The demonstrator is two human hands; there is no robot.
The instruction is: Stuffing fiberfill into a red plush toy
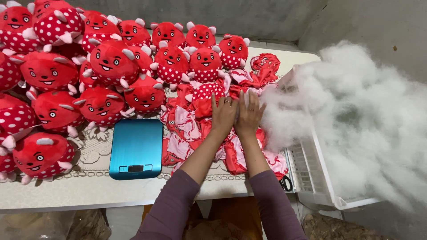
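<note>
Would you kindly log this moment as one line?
left hand flat on unstuffed red toy skins | right hand beside it, near white stuffing

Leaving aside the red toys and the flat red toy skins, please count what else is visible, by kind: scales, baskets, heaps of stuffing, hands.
Blue scale: 1
White basket: 1
Heap of white stuffing: 1
Hands: 2, the left hand and the right hand, both flat and open
Total: 5
</note>
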